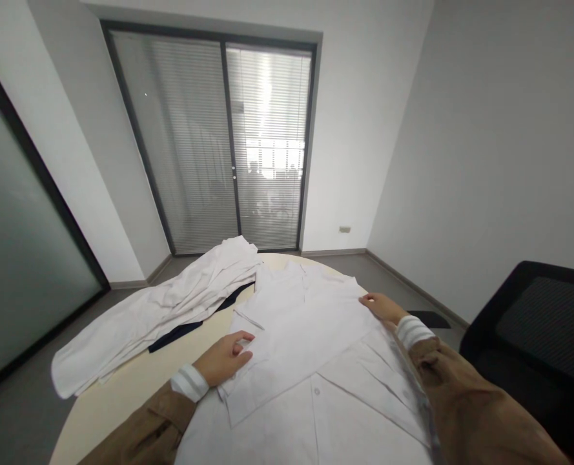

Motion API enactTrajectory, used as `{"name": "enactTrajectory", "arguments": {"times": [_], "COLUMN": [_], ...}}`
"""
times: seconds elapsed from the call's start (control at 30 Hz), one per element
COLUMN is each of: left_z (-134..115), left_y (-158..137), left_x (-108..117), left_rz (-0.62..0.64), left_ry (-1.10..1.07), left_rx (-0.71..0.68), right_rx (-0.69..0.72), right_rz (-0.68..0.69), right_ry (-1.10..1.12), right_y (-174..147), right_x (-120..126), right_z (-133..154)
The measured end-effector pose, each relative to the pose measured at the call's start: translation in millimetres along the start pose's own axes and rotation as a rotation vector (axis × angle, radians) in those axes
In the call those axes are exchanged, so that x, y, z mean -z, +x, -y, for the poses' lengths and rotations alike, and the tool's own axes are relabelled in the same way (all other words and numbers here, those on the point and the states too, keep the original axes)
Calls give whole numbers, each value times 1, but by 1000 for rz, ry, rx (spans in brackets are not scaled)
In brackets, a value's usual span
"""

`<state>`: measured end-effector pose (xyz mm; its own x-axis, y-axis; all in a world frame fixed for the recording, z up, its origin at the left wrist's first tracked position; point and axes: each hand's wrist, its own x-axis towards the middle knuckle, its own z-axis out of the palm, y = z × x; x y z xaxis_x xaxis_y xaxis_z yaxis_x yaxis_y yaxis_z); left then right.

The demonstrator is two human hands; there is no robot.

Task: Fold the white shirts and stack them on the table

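Observation:
A white button-front coat (296, 329) lies spread over the round table, one part folded over the rest. A button (316, 391) shows on the lower layer near me. My right hand (382, 306) pinches the coat's far right edge between thumb and fingers. Over the coat's left side, my left hand (226, 358) has its fingers curled loosely, with a gap between thumb and forefinger. It is close to the fabric; whether it touches I cannot tell. Both my arms wear brown sleeves with striped cuffs.
Another pile of white clothing (170, 310) lies along the table's left side, overhanging its edge, with dark blue fabric (177, 336) beneath. The pale tabletop (136, 394) shows between the two. A black mesh chair (533, 336) stands at right. Glazed panels with blinds (190, 142) are beyond.

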<state>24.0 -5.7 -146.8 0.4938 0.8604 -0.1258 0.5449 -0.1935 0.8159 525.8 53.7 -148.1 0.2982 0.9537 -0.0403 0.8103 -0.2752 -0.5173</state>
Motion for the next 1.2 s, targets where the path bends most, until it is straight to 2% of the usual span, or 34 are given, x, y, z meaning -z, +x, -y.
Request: {"name": "enactTrajectory", "arguments": {"times": [0.13, 0.2, 0.3, 0.5, 0.77, 0.97, 1.2], "left_z": [1, 2, 6, 15, 4, 13, 12], "left_y": [0, 0, 1, 4, 4, 6, 9], "left_x": [3, 5, 9, 12, 6, 4, 4], "left_rz": [-88, -145, -160, -246, -387, -370, -379], "left_ry": [69, 134, 174, 121, 42, 181, 223], "left_rx": [-9, -26, -42, -51, -87, -111, -118], "right_rx": [-3, -15, -44, -50, -52, -116, -144], "right_rz": [-87, -100, -89, -82, -62, -101, -98], "right_ry": [-135, -165, -206, -237, -225, -249, -242], "right_y": [-7, -8, -10, -16, -11, -8, -4], "right_x": [-1, -2, -3, -3, -5, -7, -8], "right_z": [-3, -3, -3, -2, -7, 0, 12]}}
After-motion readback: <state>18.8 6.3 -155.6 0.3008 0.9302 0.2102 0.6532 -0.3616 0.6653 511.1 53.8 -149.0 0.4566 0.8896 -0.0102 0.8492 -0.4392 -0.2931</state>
